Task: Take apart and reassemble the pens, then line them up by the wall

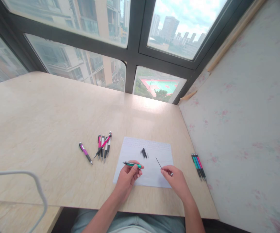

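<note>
My left hand (128, 177) is closed on a green pen barrel (131, 164), held level over the left edge of a white sheet of paper (151, 149). My right hand (175, 178) pinches a thin dark refill (158, 163) that points up and to the left above the paper. A small black pen part (144, 152) lies on the sheet between and beyond the two hands.
A bunch of pink and black pens (104, 146) lies left of the paper, with a single purple pen (85, 152) further left. More pens (198, 166) lie by the table's right edge next to the wall. A white wire loop (36, 184) shows at lower left.
</note>
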Tool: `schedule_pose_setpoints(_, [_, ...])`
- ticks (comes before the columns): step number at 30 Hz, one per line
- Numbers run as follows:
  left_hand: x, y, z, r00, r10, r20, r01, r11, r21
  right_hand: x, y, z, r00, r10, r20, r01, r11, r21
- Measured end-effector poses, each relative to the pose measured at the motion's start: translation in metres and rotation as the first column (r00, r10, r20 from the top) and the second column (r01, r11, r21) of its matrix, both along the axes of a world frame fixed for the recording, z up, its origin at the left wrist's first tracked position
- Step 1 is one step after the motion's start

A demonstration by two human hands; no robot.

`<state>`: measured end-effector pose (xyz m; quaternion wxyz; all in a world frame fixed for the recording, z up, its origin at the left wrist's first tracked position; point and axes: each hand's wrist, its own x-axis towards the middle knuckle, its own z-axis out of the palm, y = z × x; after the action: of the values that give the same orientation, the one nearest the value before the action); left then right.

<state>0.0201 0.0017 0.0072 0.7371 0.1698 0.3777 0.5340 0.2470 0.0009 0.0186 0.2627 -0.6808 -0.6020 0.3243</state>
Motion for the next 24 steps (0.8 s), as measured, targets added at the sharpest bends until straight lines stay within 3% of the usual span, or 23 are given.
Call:
schedule_pose_setpoints(4, [0.001,0.001,0.003,1.0,0.009,-0.028,-0.009,1.0,0.0,-0.033,0.022,-0.015,0.994,-0.113,0.005,0.112,0.985,0.129])
schedule_pose_setpoints(9, [0.003,0.001,0.007,0.997,0.018,-0.069,-0.017,1.0,0.013,-0.056,0.035,-0.012,0.983,-0.183,-0.004,0.181,0.968,0.174])
schedule_pose_setpoints(14, [0.003,0.001,0.008,0.996,0.023,-0.091,-0.023,1.0,0.002,-0.062,0.019,-0.006,0.945,-0.135,-0.299,0.158,0.986,0.054])
schedule_pose_setpoints(16, [0.003,0.001,0.006,0.994,0.015,-0.104,-0.015,1.0,0.002,-0.069,0.01,-0.008,0.866,-0.143,-0.479,0.135,0.99,-0.051])
schedule_pose_setpoints(19, [0.002,0.002,0.003,0.991,0.014,-0.133,-0.011,1.0,0.024,-0.084,-0.002,-0.013,0.661,-0.226,-0.715,0.112,0.972,-0.205])
schedule_pose_setpoints(21, [0.001,0.002,0.002,0.984,0.014,-0.177,-0.005,0.999,0.053,-0.094,-0.006,-0.014,0.51,-0.283,-0.812,0.089,0.957,-0.277])
schedule_pose_setpoints(24, [-0.001,0.0,0.004,0.926,0.014,-0.378,0.032,0.993,0.113,-0.103,-0.008,-0.011,0.34,-0.323,-0.883,0.047,0.944,-0.327])
